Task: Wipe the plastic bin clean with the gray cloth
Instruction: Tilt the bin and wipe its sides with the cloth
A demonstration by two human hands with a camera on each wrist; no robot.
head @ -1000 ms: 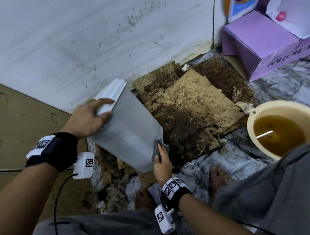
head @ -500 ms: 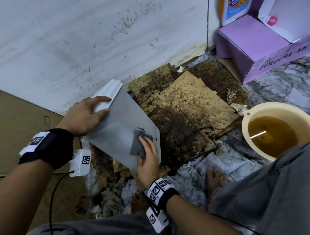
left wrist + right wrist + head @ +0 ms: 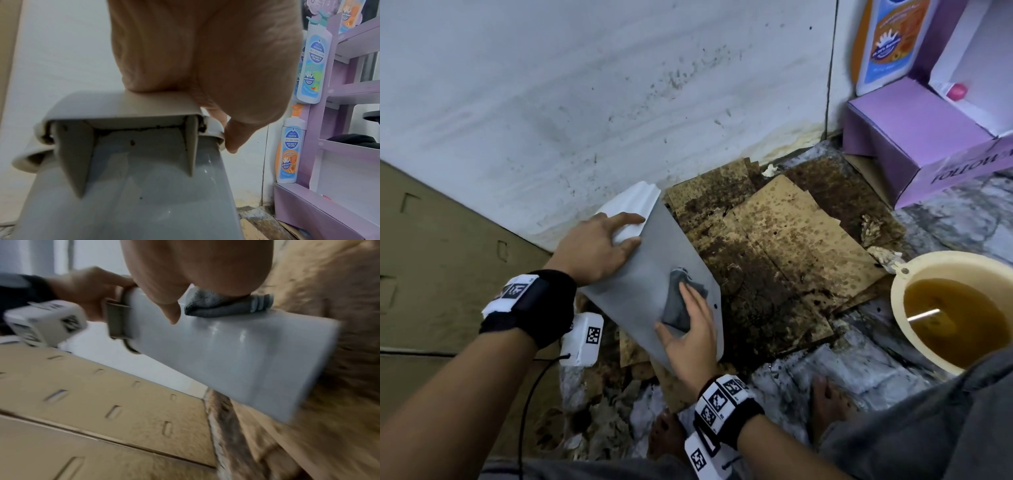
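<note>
The gray plastic bin (image 3: 635,291) is tilted off the floor, its white rim toward the wall. My left hand (image 3: 599,246) grips that rim, fingers over the top and thumb on the side; the left wrist view shows the hand (image 3: 205,65) curled over the rim handle of the bin (image 3: 144,203), with dark grime under it. My right hand (image 3: 691,335) presses the gray cloth (image 3: 676,303) flat against the bin's side near its lower end. In the right wrist view the cloth (image 3: 222,305) lies squashed under my fingers on the bin (image 3: 236,353), thumb apart from it.
A cream basin (image 3: 904,274) of brown water stands at the right. Stained cardboard sheets (image 3: 791,246) cover the floor under the bin. A purple display box (image 3: 914,137) sits at the back right, a brown carton (image 3: 431,257) at the left. A bare foot (image 3: 825,401) is below the bin.
My right hand has slid the cloth from the bin's lower corner up onto its side. The left hand keeps its hold on the rim.
</note>
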